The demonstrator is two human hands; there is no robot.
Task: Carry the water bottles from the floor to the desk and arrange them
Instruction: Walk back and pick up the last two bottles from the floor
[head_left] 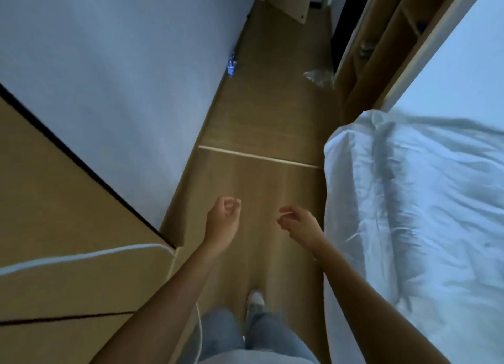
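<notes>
Small water bottle (231,64) with blue label, on the floor (256,113) against the wall (136,64), far ahead.

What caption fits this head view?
Both empty hands, left hand and right hand, loosely curled above wooden floor; blue-labelled plastic water bottle stands ahead by the wall.

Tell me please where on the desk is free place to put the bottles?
The desk shows bare wood between the wall and the white cable crossing its near part. Only the cable takes room. Both hands, left hand and right hand, hold nothing. One bottle stands far along the floor.
</notes>
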